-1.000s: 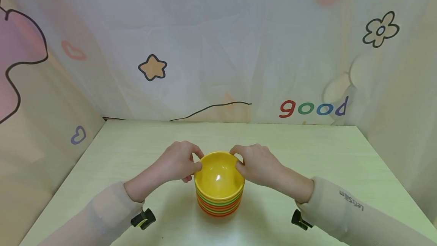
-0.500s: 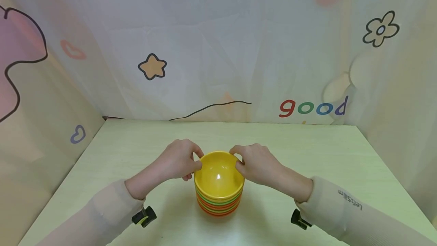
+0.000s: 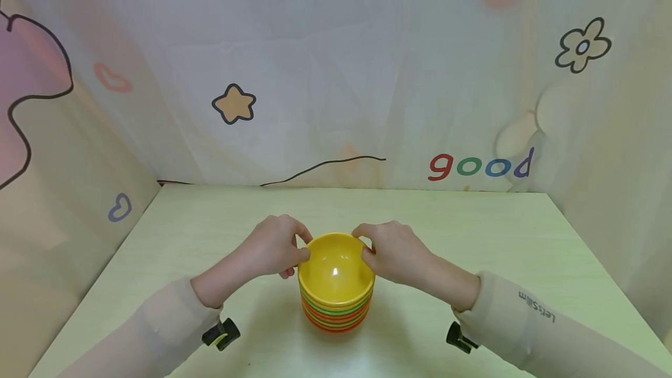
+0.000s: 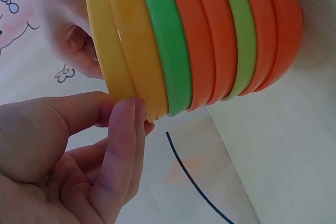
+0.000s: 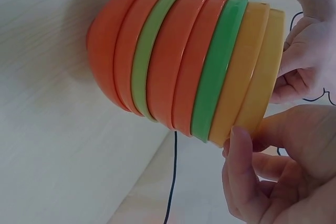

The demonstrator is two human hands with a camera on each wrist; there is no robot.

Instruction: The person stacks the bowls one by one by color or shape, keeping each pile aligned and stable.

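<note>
A stack of nested bowls [image 3: 336, 318] stands on the table in front of me, with a yellow bowl [image 3: 336, 276] on top. From the side, the left wrist view shows yellow rims uppermost, then a green bowl [image 4: 167, 45], and orange ones with a light green bowl [image 4: 241, 40] among them. My left hand [image 3: 275, 247] pinches the top yellow bowl's rim on its left side, thumb inside and fingers outside. On the opposite side my right hand [image 3: 399, 252] pinches the same rim likewise. The stack's bottom orange bowl [image 5: 107, 51] rests on the tabletop.
The pale green table [image 3: 472, 232] reaches back to a printed cloth wall [image 3: 315, 74], with cloth also at both sides. Dark wrist cameras are strapped under both sleeves [image 3: 514, 308].
</note>
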